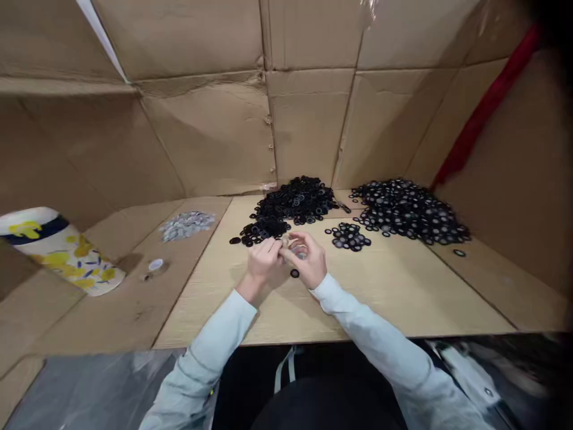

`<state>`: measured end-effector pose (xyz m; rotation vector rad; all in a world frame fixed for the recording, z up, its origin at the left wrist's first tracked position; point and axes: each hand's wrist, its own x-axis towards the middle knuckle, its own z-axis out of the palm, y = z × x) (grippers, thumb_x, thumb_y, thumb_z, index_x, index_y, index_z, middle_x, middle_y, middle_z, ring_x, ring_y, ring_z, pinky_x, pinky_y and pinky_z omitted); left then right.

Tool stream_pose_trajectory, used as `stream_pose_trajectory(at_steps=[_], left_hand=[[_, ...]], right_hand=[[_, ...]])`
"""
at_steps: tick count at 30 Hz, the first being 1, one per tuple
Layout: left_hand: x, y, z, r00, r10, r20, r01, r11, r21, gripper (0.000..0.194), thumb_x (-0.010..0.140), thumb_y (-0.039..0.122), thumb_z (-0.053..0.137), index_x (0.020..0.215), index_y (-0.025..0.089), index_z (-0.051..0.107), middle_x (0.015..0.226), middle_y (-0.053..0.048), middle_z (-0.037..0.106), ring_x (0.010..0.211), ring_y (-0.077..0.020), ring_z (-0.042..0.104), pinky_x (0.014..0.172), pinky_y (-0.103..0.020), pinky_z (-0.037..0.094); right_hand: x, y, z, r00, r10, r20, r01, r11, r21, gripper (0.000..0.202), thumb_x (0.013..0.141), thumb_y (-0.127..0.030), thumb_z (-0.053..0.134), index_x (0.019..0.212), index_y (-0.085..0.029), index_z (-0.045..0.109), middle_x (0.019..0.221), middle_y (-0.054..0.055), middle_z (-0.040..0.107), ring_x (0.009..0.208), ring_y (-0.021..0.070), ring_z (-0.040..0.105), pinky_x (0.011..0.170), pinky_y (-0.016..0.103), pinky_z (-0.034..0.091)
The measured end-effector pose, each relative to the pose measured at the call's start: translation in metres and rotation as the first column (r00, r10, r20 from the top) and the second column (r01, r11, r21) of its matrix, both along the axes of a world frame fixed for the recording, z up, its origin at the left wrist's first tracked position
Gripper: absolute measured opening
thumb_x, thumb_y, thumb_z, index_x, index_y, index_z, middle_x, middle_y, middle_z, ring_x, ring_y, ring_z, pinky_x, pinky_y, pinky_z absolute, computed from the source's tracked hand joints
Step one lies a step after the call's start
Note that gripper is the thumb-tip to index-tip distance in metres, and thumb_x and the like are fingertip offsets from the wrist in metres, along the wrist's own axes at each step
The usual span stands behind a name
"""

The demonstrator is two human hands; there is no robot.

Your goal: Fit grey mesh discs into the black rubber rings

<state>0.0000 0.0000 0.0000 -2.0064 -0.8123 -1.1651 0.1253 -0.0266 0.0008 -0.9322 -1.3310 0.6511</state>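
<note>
Above the middle of the table, my left hand [265, 258] and my right hand [308, 258] meet at the fingertips. Both have their fingers closed in a pinch. Something small, pale and beige shows at the fingertips, too indistinct to name. My right hand's thumb and fingers curl around a roundish gap, and I cannot make out what they hold. Just below the hands lies one black ring with a pale centre [294, 273]. Behind them rises a heap of black rings [298, 200], its loose front edge close to my left hand. A small cluster of pale-centred black rings [351, 237] lies to the right.
A large heap of pale-centred black rings [407, 212] fills the back right. Tweezers-like dark tool [342, 206] lies between the heaps. Grey-white discs [188, 226], a small tape roll [156, 266] and a floral-patterned cylinder [67, 254] stand left. Cardboard walls [308, 119] enclose the table.
</note>
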Motion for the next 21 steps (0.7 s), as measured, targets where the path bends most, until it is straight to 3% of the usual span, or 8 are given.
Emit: stream_pose_trajectory(at_steps=[4,7,13,17,19,21], left_hand=[[-0.003,0.000,0.001,0.999,-0.007,-0.039,0.008,1.000,0.027,0.027,0.081,0.015,0.044,0.055,0.017,0.047,0.048,0.000,0.047,0.046,-0.0105,0.041,0.046,-0.025,0.027],[-0.004,-0.001,0.002,0.997,-0.022,-0.070,0.024,0.999,0.026,0.027,0.082,0.017,0.046,0.055,0.017,0.048,0.046,0.002,0.045,0.045,-0.0099,0.040,0.046,-0.025,0.025],[-0.005,-0.001,0.003,0.994,-0.049,-0.093,0.048,0.999,-0.015,0.028,0.083,0.018,0.046,0.056,0.017,0.051,0.046,0.002,0.045,0.044,-0.0090,0.041,0.045,-0.026,0.024],[0.000,-0.003,0.004,1.000,0.005,-0.012,-0.006,0.998,-0.062,0.026,0.081,0.023,0.050,0.056,0.018,0.054,0.047,0.001,0.050,0.045,-0.0093,0.046,0.045,-0.026,0.026],[0.003,-0.003,0.004,0.998,0.034,0.056,-0.027,0.993,-0.116,0.017,0.081,0.025,0.051,0.068,0.017,0.060,0.057,-0.002,0.059,0.052,-0.0112,0.053,0.048,-0.025,0.031],[0.006,-0.004,0.004,0.996,0.034,0.082,-0.020,0.985,-0.172,0.016,0.081,0.024,0.050,0.085,0.015,0.062,0.071,-0.006,0.065,0.061,-0.0134,0.059,0.052,-0.024,0.036]], right_hand=[[-0.002,0.004,-0.004,0.994,0.028,-0.106,-0.042,0.990,-0.135,0.031,0.061,-0.042,0.068,0.076,-0.016,0.060,0.074,0.003,0.062,0.065,0.0125,0.057,0.056,0.024,0.050],[0.000,0.006,-0.002,0.967,0.090,-0.240,-0.146,0.963,-0.226,0.032,0.061,-0.043,0.068,0.076,-0.015,0.063,0.074,0.004,0.064,0.065,0.0135,0.058,0.052,0.024,0.050],[0.008,0.007,0.000,0.945,0.196,-0.260,-0.256,0.941,-0.221,0.025,0.063,-0.038,0.067,0.067,-0.014,0.067,0.065,0.002,0.065,0.054,0.0117,0.056,0.054,0.027,0.051],[0.014,0.009,-0.003,0.991,0.114,-0.063,-0.121,0.986,-0.116,0.021,0.071,-0.036,0.061,0.071,-0.016,0.067,0.069,0.003,0.067,0.058,0.0137,0.058,0.056,0.027,0.050],[0.018,0.010,-0.005,0.990,0.004,0.140,-0.009,0.999,0.037,0.019,0.078,-0.032,0.054,0.075,-0.017,0.066,0.074,0.005,0.066,0.065,0.0148,0.059,0.061,0.028,0.049],[0.021,0.010,-0.006,0.934,-0.134,0.330,0.061,0.973,0.223,0.020,0.083,-0.028,0.047,0.078,-0.017,0.064,0.077,0.006,0.065,0.071,0.0158,0.059,0.065,0.028,0.048]])
